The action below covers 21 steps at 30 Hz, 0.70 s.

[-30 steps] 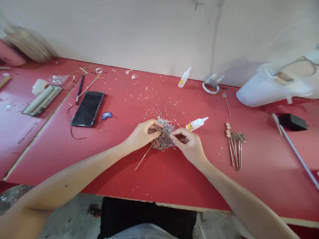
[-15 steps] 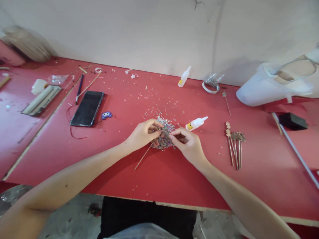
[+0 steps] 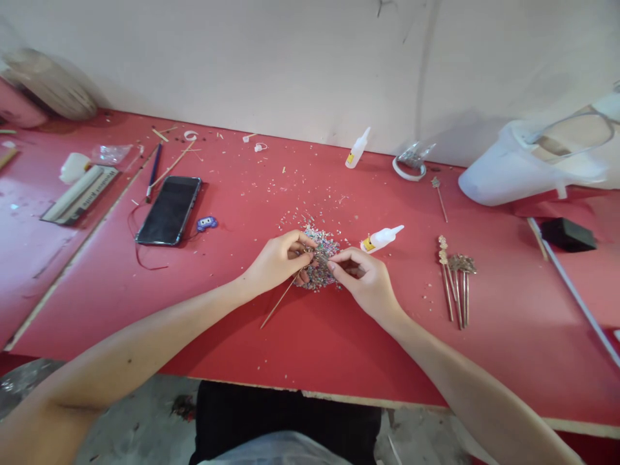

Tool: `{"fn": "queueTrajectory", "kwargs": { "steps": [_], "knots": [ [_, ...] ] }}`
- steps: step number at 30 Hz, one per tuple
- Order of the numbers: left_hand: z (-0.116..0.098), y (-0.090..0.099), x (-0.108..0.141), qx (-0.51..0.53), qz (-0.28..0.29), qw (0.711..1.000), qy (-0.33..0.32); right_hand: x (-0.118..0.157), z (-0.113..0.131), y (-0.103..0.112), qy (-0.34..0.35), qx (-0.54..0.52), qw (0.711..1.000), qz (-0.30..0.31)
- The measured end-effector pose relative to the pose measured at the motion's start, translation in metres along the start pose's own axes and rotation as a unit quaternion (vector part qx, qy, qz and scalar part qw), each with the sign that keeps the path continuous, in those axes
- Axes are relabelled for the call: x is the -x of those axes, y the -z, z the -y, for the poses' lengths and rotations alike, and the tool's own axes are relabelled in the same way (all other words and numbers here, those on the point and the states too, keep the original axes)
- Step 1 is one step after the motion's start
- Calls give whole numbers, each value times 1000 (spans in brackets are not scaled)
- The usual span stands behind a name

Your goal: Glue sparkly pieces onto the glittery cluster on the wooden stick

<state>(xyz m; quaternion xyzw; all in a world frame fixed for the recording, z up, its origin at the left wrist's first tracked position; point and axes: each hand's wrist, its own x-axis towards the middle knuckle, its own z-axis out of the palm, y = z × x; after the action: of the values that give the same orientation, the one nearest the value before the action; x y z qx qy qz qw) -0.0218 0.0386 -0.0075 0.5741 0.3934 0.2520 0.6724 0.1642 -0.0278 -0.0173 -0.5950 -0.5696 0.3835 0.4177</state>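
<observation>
Both forearms are stretched forward and angled inward. The left hand [image 3: 278,261] and right hand [image 3: 367,283] are held close together, fingers pinched at the tips.

Thin gold hairpin [image 3: 281,299] slanting over bead pile [image 3: 320,265].

Left hand [image 3: 278,261] pinching a thin metal stick [image 3: 279,301] at its top, above a heap of small beads [image 3: 321,258] on the red desk [image 3: 310,349]. Right hand [image 3: 365,281] with fingertips [image 3: 332,265] closed at the stick's head. Glue bottle [image 3: 380,239] just beside the heap; finished sticks [image 3: 456,284] to the right; phone [image 3: 169,210] far left.
</observation>
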Motion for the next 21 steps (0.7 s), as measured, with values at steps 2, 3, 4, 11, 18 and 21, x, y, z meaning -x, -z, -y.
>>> {"fn": "queueTrajectory", "kwargs": {
  "steps": [2,3,4,11,18,21],
  "knots": [
    [1,0,0,-5,0,1000,-3,0,0,0,2,2,1000,0],
    [1,0,0,-7,0,1000,-4,0,0,0,2,3,1000,-1],
    [1,0,1,-8,-1,1000,-5,0,0,0,2,3,1000,-1],
    [-1,-1,2,-8,-3,1000,-6,0,0,0,1,2,1000,1],
    [-1,-1,1,-7,-9,1000,-2,-1,0,1,14,-23,1000,-4],
    [1,-1,1,5,-4,1000,1,-1,1,1,5,-45,999,-12]
  ]
}}
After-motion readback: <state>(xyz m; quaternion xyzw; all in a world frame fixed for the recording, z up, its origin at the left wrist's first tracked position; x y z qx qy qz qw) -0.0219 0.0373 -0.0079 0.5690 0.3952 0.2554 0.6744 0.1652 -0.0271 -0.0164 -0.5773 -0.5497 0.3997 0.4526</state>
